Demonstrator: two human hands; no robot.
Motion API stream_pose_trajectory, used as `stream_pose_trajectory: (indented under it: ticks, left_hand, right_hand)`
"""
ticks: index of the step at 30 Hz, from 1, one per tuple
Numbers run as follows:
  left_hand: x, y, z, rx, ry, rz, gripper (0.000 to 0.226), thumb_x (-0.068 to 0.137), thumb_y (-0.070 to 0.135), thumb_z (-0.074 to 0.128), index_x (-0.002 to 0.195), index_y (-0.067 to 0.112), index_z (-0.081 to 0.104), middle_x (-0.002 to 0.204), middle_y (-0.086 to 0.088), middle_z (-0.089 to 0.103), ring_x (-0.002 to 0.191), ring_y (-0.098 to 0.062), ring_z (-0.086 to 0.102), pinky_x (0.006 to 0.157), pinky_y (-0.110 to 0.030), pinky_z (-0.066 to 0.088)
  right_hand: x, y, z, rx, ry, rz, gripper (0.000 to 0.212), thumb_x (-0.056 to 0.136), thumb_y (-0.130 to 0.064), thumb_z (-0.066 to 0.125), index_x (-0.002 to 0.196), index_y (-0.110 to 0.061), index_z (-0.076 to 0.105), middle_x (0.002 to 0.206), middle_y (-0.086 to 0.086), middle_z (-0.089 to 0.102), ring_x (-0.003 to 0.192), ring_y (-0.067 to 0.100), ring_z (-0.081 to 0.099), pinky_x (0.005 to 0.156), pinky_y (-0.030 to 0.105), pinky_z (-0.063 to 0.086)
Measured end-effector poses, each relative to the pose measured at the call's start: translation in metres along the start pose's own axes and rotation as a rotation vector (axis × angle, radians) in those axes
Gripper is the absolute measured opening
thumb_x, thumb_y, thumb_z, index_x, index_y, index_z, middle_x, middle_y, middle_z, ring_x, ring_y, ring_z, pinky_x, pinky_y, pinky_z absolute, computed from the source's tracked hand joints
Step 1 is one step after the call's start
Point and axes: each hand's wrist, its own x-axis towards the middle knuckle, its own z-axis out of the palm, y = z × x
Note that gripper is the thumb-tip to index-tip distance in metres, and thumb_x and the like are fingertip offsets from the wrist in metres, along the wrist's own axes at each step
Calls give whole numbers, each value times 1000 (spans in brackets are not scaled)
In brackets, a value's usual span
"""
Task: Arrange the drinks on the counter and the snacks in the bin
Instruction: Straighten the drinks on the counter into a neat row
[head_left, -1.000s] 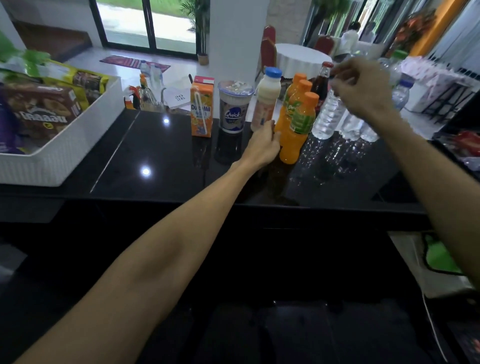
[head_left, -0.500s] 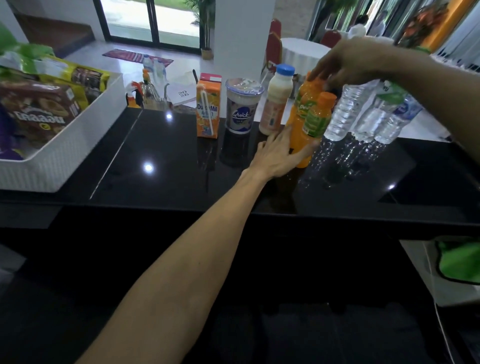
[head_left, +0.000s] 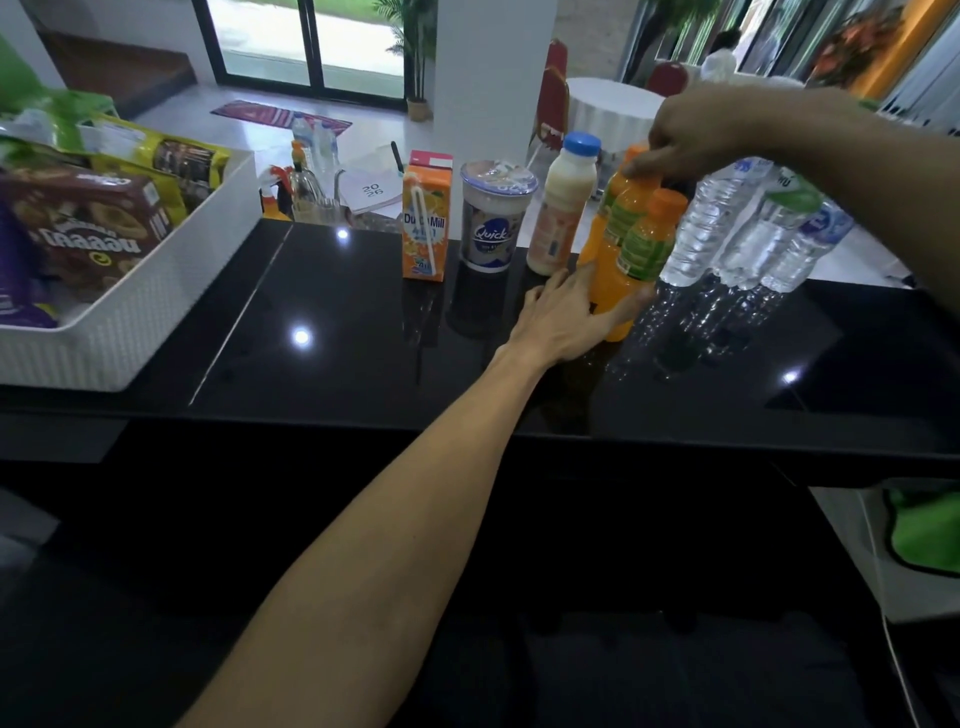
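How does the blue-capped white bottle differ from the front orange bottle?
The white bottle has a blue cap and pale contents; the front orange bottle has an orange cap and orange contents. The white bottle's label is pale peach, the front orange bottle's green. No hand touches the white bottle; the left hand holds the front orange bottle near its base. Both stand upright on the black counter.
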Motion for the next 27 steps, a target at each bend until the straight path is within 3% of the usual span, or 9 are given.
stream_pose_trajectory:
  ticks: [7, 15, 18, 20, 22, 24, 27]
  left_hand:
    - [-2, 0, -2, 12, -20, 34, 95, 78, 90, 22, 152, 32, 28, 152, 1, 46, 143, -24, 35, 116, -58, 23]
    - [-4, 1, -2, 6, -22, 32, 93, 81, 88, 26, 155, 33, 23, 159, 2, 36, 149, -26, 25, 119, -59, 16]
    - [-4, 2, -1, 12, -28, 33, 95, 78, 90, 26, 154, 32, 25, 155, 2, 41, 146, -26, 31, 118, -59, 19]
    - [-4, 3, -3, -2, -21, 37, 95, 76, 91, 26, 149, 31, 32, 146, 2, 51, 137, -23, 43, 115, -58, 26]
    - [-5, 4, -5, -33, -13, 34, 91, 76, 90, 29, 145, 31, 36, 136, 3, 58, 127, -21, 52, 111, -56, 33]
    - [-4, 4, -4, -58, -4, 40, 88, 77, 89, 33, 143, 30, 36, 135, 3, 58, 124, -20, 54, 110, -54, 37]
    - [-6, 7, -6, -78, 22, 46, 87, 78, 86, 39, 143, 28, 37, 137, 3, 55, 126, -20, 53, 108, -53, 39]
  right_hand:
    - [7, -4, 1, -36, -5, 44, 59, 94, -60, 43, 69, -7, 49, 73, 17, 62, 73, 32, 60, 74, 41, 50]
    - [13, -6, 2, -17, -6, 82, 56, 91, -62, 47, 68, -12, 46, 70, 15, 64, 66, 29, 62, 74, 42, 53]
    - [18, 2, 3, 28, -24, 133, 64, 89, -66, 48, 72, -5, 57, 65, 16, 67, 61, 30, 65, 61, 37, 54]
    - [20, 9, 0, 74, 14, 188, 70, 89, -68, 46, 74, -2, 61, 62, 16, 66, 56, 30, 64, 51, 29, 46]
    - [23, 16, 0, 102, 131, 195, 61, 93, -58, 49, 81, 1, 62, 63, 16, 63, 53, 27, 61, 48, 25, 40]
    - [28, 18, -1, 130, 179, 133, 38, 94, -38, 60, 104, -1, 60, 77, 18, 66, 56, 24, 62, 49, 26, 43]
    - [33, 15, -7, 186, 21, 54, 39, 91, -18, 67, 128, -16, 55, 105, 17, 68, 64, 22, 66, 53, 28, 48]
